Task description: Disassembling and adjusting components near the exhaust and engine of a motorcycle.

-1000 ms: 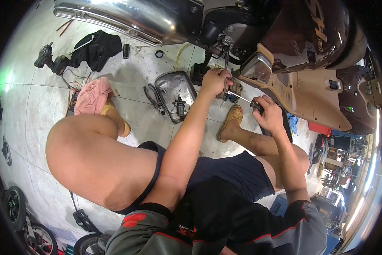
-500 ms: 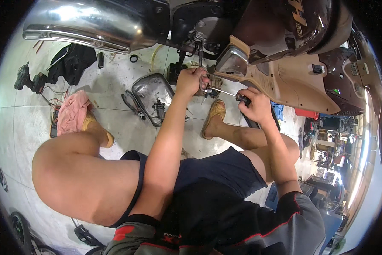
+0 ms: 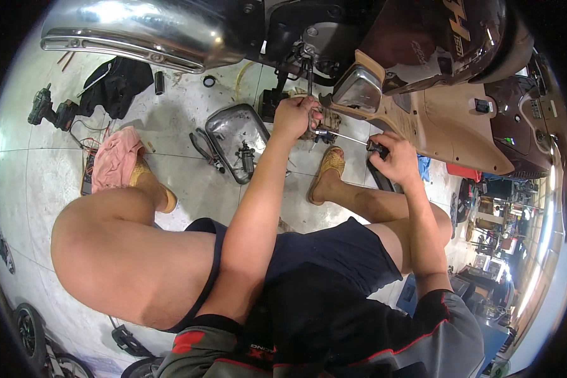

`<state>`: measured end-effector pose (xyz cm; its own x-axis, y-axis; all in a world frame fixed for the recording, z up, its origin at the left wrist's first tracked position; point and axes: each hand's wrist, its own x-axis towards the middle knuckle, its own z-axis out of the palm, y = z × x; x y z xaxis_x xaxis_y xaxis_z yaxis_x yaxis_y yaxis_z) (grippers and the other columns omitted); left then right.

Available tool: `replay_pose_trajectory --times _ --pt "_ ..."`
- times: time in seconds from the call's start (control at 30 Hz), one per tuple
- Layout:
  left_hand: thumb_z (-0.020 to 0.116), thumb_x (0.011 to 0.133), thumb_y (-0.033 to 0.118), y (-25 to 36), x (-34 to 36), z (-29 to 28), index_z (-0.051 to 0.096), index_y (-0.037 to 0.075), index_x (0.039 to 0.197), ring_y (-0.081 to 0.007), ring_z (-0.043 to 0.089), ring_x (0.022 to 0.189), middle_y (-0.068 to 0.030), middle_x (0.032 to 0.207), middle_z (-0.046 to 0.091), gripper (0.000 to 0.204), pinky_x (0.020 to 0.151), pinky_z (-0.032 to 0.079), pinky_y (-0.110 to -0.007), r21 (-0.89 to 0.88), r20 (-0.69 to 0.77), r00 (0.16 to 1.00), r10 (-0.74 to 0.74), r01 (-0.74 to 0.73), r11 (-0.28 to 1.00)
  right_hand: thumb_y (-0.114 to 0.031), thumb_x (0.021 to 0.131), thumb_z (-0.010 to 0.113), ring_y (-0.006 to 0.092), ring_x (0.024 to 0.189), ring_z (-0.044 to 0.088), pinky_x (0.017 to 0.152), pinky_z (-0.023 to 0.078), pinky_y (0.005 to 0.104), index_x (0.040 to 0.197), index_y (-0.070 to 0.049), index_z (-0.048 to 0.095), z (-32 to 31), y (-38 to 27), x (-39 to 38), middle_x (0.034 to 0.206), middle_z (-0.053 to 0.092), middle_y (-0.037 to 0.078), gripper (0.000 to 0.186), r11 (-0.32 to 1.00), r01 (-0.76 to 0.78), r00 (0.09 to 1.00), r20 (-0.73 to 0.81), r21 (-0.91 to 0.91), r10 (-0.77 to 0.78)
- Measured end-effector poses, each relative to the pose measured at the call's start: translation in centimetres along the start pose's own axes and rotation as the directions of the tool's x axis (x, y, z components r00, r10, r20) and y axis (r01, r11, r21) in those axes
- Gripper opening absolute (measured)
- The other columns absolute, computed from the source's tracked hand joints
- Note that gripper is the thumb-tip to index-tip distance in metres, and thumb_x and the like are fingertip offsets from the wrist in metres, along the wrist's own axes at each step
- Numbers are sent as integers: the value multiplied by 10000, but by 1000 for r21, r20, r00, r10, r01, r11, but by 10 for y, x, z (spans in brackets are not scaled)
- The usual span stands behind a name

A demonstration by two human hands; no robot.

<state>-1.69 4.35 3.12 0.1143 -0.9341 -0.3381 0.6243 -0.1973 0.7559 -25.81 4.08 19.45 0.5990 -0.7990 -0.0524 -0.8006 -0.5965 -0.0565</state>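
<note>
My left hand [image 3: 295, 117] is closed around a thin dark hose-like part [image 3: 310, 82] that hangs from the underside of the scooter's engine [image 3: 318, 38]. In my closed right hand [image 3: 393, 159] is the black handle of a screwdriver [image 3: 349, 138]. Its steel shaft points left to a small metal fitting at the lower end of that part, just beside my left fingers. Whether the tip sits in a screw is too small to tell. Above and right of the hands are the scooter's tan footboard [image 3: 447, 126] and dark maroon body panel [image 3: 422, 50].
A chrome exhaust muffler [image 3: 144, 28] spans the upper left. On the tiled floor lie a metal tray [image 3: 223, 120] with a small carburettor-like part [image 3: 245, 157], pliers [image 3: 206, 148], a black cloth [image 3: 116, 85], a cordless drill [image 3: 47, 107] and a pink rag [image 3: 116, 157].
The whole view has shifted, so the scene sits slightly further right. Both hands keep about the same hold on the hanging part and the screwdriver.
</note>
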Motion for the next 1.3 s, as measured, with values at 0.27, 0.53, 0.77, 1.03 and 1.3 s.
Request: replay_pose_trajectory --times 0.27,0.53,0.77,1.03,1.3 --pt "556 1069 200 -1 1 -1 705 -62 1052 -162 697 653 -109 905 749 302 525 502 -290 41 -8 1000 11 -10 999 -248 734 698 338 803 696 719 557 432 1043 -131 750 9 -14 6 952 702 83 334 997 -15 998 64 79 10" --pt "568 1065 244 -3 -9 9 697 -32 1097 -135 629 666 -72 844 697 307 561 480 -257 -110 -45 999 -16 11 994 -213 775 678 351 839 675 726 544 427 1062 -98 698 17 -9 9 965 681 100 309 989 41 996 77 141 -52" --pt "494 1083 316 -15 -9 31 678 58 1028 -80 386 502 30 627 452 322 485 388 -262 -696 -148 964 -222 58 716 -178 826 619 397 983 596 868 473 473 1111 -39 597 52 -14 13 1022 599 172 318 988 138 988 54 70 -142" --pt "476 1083 306 -13 -15 27 636 96 1013 -70 289 490 63 591 307 273 467 247 -245 -814 43 971 -237 172 554 -224 853 687 293 860 634 800 493 426 989 -36 648 92 -5 6 891 634 127 236 985 114 985 -117 -126 -129" --pt "500 1073 291 13 -18 50 632 97 1039 -73 251 503 66 618 302 237 478 225 -262 -743 -97 921 -378 186 643 -400 886 724 404 730 665 691 532 471 806 10 702 194 -37 16 768 704 200 418 840 -356 930 70 411 360"
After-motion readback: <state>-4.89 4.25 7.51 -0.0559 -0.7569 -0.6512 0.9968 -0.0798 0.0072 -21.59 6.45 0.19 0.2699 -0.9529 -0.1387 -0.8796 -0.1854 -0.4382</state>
